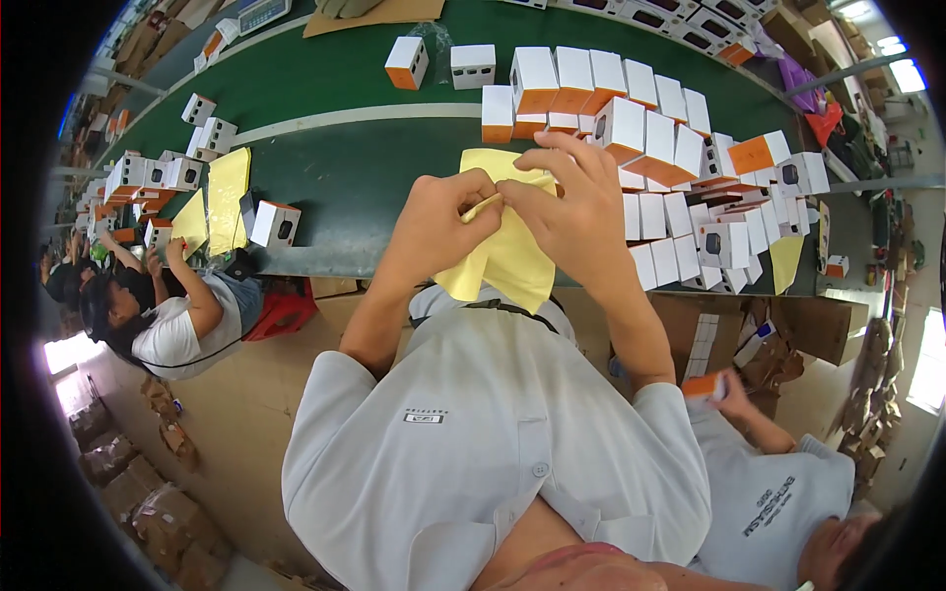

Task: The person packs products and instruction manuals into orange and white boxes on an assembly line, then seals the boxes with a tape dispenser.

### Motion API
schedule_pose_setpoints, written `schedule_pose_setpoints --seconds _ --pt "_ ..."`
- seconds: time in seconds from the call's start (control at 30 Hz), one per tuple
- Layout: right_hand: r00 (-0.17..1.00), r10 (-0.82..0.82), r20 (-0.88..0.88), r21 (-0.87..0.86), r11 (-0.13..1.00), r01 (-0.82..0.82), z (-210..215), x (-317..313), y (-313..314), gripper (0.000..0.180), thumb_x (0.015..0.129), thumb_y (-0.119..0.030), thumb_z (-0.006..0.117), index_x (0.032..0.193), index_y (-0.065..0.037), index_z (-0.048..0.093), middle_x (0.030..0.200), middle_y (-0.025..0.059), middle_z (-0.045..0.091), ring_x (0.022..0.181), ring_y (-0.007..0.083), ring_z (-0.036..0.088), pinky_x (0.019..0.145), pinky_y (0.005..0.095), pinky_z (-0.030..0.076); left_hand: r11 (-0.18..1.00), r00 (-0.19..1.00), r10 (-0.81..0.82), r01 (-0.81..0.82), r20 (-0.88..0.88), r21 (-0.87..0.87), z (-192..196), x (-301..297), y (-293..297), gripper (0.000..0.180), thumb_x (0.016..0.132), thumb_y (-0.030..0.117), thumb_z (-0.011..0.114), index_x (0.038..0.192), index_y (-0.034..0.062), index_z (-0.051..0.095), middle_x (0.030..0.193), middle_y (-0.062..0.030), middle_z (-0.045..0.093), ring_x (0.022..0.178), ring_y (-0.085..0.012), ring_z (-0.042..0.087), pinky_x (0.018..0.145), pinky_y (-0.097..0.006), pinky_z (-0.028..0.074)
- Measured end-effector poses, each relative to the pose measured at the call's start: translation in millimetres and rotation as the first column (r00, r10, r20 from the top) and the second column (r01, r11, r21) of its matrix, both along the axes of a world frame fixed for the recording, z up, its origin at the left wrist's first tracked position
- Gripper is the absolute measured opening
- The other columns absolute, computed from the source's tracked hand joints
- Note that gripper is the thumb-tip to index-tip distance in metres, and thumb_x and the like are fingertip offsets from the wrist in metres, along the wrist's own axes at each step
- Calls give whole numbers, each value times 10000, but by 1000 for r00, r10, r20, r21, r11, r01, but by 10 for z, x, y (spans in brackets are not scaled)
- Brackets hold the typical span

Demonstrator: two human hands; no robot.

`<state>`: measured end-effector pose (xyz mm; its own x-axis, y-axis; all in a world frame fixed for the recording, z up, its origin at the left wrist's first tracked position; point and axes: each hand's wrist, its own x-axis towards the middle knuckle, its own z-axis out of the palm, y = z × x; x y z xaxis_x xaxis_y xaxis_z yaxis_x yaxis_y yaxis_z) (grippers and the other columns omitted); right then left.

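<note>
Pinching a creased yellow sheet, thin and limp, left hand and right hand close together

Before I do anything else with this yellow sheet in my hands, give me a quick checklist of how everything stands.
1. Left hand holding the yellow sheet: ok, its fingers pinch a fold.
2. Right hand gripping too: cannot tell; it is at the sheet beside the left fingers, with some of its own spread.
3. Sheet flat: not ok, it is creased and hangs below your hands.
4. White-and-orange boxes neatly stacked: not ok, several at the right lean at odd angles.
5. Co-worker's hand at lower right clear of your sheet: ok, it holds a separate orange-and-white box.
</note>
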<state>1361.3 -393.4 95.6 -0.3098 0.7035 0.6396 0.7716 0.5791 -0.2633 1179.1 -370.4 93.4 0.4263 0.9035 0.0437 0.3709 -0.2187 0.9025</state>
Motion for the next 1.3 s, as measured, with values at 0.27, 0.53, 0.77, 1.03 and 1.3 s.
schedule_pose_setpoints --seconds 0.27,0.53,0.77,1.03,1.3 --pt "990 38 -139 123 992 -21 -189 -75 -25 177 658 -80 688 821 -141 718 896 -2 626 968 218 605 795 362 438 949 972 2 72 234 -308 -135 -88 49 165 813 137 657 792 -17 603 564 -11 488 521 -38 409 466 -241 315" --pt "824 -95 -558 -467 857 -217 -127 14 -52 81 750 -6 675 831 -2 669 783 79 652 727 198 634 661 281 484 980 992 -80 96 96 -172 -15 -45 38 145 831 139 650 842 -3 628 624 -65 581 527 -103 490 519 -247 405" --pt "898 -67 -434 -371 922 -110 -194 21 -59 84 740 -60 707 814 -56 669 834 60 643 833 229 630 746 338 477 988 989 -143 140 39 69 -51 -33 112 139 827 134 666 819 -4 653 624 -107 587 510 -170 505 504 -271 414" --pt "967 -16 -253 31 999 25 -259 29 -59 166 657 -78 738 810 -139 718 944 -3 632 1028 249 579 820 381 440 960 972 -123 168 199 -226 -255 -34 171 212 890 154 637 775 -24 631 571 16 492 525 -18 378 465 -220 292" --pt "886 103 -453 -54 988 -142 -399 97 -103 211 643 -35 725 834 -124 732 899 31 637 832 220 612 702 326 473 803 818 -69 385 571 -454 -286 28 166 273 947 223 603 775 11 607 676 57 546 606 -4 450 515 -196 355"
